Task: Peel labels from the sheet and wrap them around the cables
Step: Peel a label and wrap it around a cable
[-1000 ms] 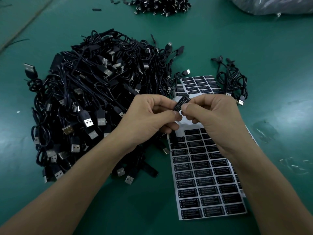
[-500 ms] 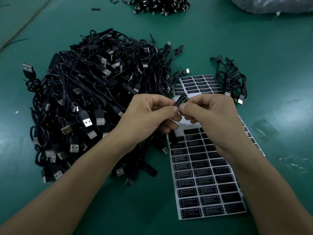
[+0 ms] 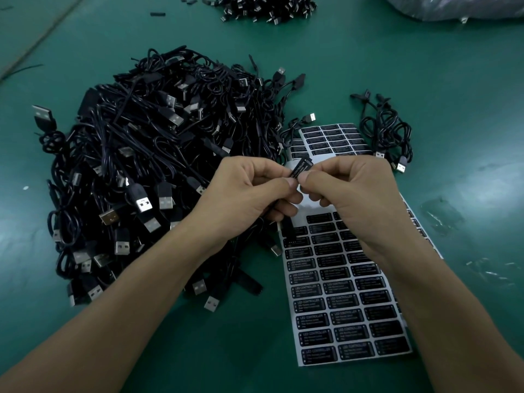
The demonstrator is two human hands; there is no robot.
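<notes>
Currently your left hand and right hand both pinch one label above the sheet, beside the cables.

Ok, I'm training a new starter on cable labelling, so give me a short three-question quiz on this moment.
1. True or false: the left hand and the right hand both pinch one label.
2. On which side of the label sheet does the big cable pile lie? A left, B right, C nearer the person.
3. Fill in: the labels read "LED ____".
Key: 1 true; 2 A; 3 CONTROLLER.
</notes>
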